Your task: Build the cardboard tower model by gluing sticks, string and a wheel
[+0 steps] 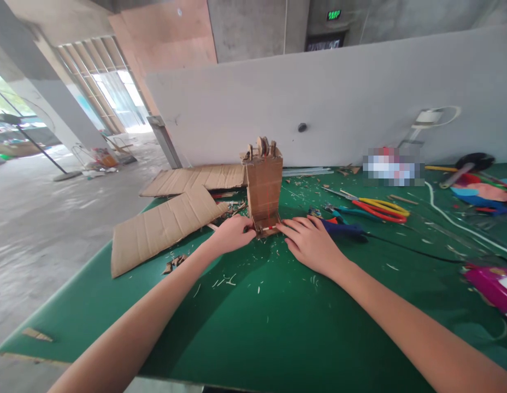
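Note:
A tall, narrow cardboard model stands upright on the green table, with small cardboard discs on its top. Across its foot runs a thin pale stick with a red mark. My left hand is closed at the lower left corner of the model, thumb and finger pinched against it; whether it also grips the stick's end is hidden. On the other side, my right hand lies palm down with fingers spread, its fingertips touching the lower right corner by the stick.
Cardboard sheets lie on the left. Red-and-yellow-handled scissors, teal-handled pliers and a blue tool with a black cord lie right. Scraps and shavings litter the green table. A white panel rises behind.

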The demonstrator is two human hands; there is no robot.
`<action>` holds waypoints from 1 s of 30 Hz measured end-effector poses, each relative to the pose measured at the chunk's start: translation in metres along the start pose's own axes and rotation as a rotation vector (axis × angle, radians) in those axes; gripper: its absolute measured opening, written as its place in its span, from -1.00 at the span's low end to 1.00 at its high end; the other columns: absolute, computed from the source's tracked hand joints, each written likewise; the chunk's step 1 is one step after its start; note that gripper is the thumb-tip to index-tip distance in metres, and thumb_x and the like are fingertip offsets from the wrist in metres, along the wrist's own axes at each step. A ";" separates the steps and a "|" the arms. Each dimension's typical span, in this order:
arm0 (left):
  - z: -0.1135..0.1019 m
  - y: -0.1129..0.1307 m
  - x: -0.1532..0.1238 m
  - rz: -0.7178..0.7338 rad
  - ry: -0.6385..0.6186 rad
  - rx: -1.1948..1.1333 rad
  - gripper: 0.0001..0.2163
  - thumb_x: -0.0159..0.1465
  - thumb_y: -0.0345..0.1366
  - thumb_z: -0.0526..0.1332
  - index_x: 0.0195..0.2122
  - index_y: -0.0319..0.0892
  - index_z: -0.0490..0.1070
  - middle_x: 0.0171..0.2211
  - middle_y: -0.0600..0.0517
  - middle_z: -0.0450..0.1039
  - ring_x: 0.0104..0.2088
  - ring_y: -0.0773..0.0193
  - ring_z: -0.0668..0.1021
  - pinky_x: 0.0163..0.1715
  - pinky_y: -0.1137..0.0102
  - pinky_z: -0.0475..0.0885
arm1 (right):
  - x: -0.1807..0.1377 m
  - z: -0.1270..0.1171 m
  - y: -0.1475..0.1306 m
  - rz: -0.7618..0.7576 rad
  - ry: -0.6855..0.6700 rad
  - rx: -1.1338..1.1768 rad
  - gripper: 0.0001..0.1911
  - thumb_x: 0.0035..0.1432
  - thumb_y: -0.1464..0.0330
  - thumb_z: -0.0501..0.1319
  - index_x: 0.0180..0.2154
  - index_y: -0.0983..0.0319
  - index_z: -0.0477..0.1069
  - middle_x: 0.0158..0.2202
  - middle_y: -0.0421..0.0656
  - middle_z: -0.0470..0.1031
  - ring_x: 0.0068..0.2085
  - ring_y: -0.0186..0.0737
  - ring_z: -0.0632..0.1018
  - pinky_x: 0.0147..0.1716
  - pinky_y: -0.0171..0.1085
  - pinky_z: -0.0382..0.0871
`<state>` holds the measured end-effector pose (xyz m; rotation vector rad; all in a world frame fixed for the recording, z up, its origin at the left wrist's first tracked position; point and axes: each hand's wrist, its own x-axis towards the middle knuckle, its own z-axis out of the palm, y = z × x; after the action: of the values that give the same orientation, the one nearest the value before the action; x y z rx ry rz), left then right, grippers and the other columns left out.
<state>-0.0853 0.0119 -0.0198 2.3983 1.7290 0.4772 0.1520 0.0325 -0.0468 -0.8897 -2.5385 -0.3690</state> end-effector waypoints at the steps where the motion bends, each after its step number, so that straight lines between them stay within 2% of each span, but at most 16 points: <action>1: 0.000 -0.001 0.000 0.010 0.001 -0.011 -0.83 0.13 -0.35 0.04 -0.58 -0.19 0.32 -0.57 0.05 0.37 -0.52 0.33 0.37 -0.48 0.40 0.21 | 0.000 -0.001 0.000 0.001 -0.002 0.002 -0.61 0.28 0.37 0.00 0.10 0.14 0.33 0.09 -0.16 0.43 0.07 -0.10 0.37 0.08 0.01 0.10; 5: -0.001 -0.001 0.000 0.047 0.044 -0.037 -0.82 0.12 -0.36 0.03 -0.59 -0.18 0.33 -0.56 0.05 0.36 -0.47 0.30 0.39 -0.41 0.39 0.24 | 0.000 -0.002 -0.001 0.017 -0.016 0.015 -0.60 0.28 0.37 -0.01 0.11 0.13 0.32 0.11 -0.17 0.41 0.10 -0.09 0.35 0.11 0.03 0.09; 8: -0.003 0.001 -0.002 0.037 0.035 -0.097 -0.81 0.15 -0.35 0.02 -0.56 -0.18 0.34 -0.55 0.06 0.38 -0.48 0.31 0.40 -0.44 0.41 0.23 | 0.000 -0.003 -0.001 0.034 -0.022 0.023 -0.60 0.27 0.37 -0.01 0.11 0.12 0.33 0.11 -0.17 0.40 0.12 -0.08 0.33 0.13 0.05 0.08; 11: -0.004 0.006 -0.004 0.024 0.009 -0.126 -0.78 0.19 -0.32 0.02 -0.55 -0.19 0.35 -0.56 0.07 0.38 -0.51 0.33 0.40 -0.48 0.43 0.21 | 0.001 -0.005 -0.002 0.056 -0.007 0.005 -0.60 0.26 0.36 0.01 0.11 0.13 0.34 0.13 -0.12 0.38 0.13 -0.05 0.31 0.14 0.07 0.09; 13: -0.005 0.010 -0.006 0.031 0.040 -0.117 -0.79 0.20 -0.31 0.04 -0.53 -0.19 0.36 -0.54 0.05 0.41 -0.48 0.31 0.43 -0.44 0.42 0.23 | 0.002 -0.007 -0.003 0.073 0.012 -0.020 -0.60 0.24 0.36 0.03 0.09 0.15 0.36 0.14 -0.08 0.35 0.13 -0.01 0.30 0.15 0.07 0.08; 15: -0.004 0.014 -0.008 0.017 0.085 -0.125 -0.77 0.23 -0.26 0.05 -0.51 -0.18 0.38 -0.49 0.03 0.44 -0.42 0.27 0.45 -0.40 0.40 0.25 | 0.002 -0.010 -0.006 0.087 0.032 -0.031 -0.61 0.22 0.37 0.05 0.06 0.18 0.38 0.14 -0.04 0.34 0.13 0.00 0.29 0.17 0.06 0.04; 18: 0.000 0.022 -0.009 -0.039 0.086 -0.180 -0.71 0.28 -0.16 0.03 -0.48 -0.17 0.40 -0.45 0.01 0.47 -0.40 0.24 0.47 -0.40 0.38 0.28 | 0.000 -0.015 -0.014 0.090 0.055 0.015 -0.61 0.20 0.39 0.06 0.06 0.21 0.37 0.10 -0.05 0.37 0.09 -0.04 0.31 0.18 0.01 0.04; 20: 0.003 0.030 -0.009 -0.038 0.070 -0.215 -0.71 0.29 -0.15 0.03 -0.45 -0.17 0.41 -0.44 0.02 0.48 -0.39 0.24 0.48 -0.39 0.38 0.29 | -0.001 -0.016 -0.020 0.087 0.058 0.061 -0.60 0.21 0.39 0.05 0.09 0.22 0.34 0.07 -0.07 0.38 0.06 -0.06 0.33 0.16 -0.01 0.08; 24: 0.012 0.048 -0.009 0.070 0.045 -0.229 -0.75 0.32 -0.22 0.01 -0.35 -0.18 0.42 -0.35 -0.01 0.50 -0.28 0.21 0.50 -0.24 0.35 0.35 | -0.003 -0.013 -0.024 0.121 0.047 0.124 -0.59 0.22 0.33 0.06 0.09 0.28 0.31 0.03 -0.03 0.42 0.01 -0.05 0.36 0.05 -0.06 0.18; 28: 0.022 0.060 -0.013 0.108 0.066 -0.106 -0.74 0.34 -0.23 -0.02 -0.17 -0.20 0.41 -0.13 -0.10 0.49 -0.09 0.12 0.47 -0.05 0.24 0.32 | -0.005 -0.011 -0.021 0.213 0.048 0.082 -0.57 0.19 0.27 0.10 0.07 0.26 0.32 -0.06 0.00 0.45 -0.07 0.01 0.40 -0.10 -0.08 0.25; 30: 0.023 0.062 -0.017 0.114 0.090 -0.027 -0.72 0.35 -0.19 -0.03 -0.13 -0.18 0.41 -0.12 -0.09 0.48 -0.08 0.10 0.45 -0.03 0.20 0.31 | -0.005 -0.011 -0.021 0.241 0.039 0.053 -0.57 0.18 0.25 0.10 0.06 0.26 0.33 -0.11 0.01 0.48 -0.10 0.02 0.42 -0.14 -0.08 0.25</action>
<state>-0.0264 -0.0227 -0.0257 2.5017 1.6148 0.6284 0.1454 0.0102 -0.0412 -1.1409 -2.3587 -0.2403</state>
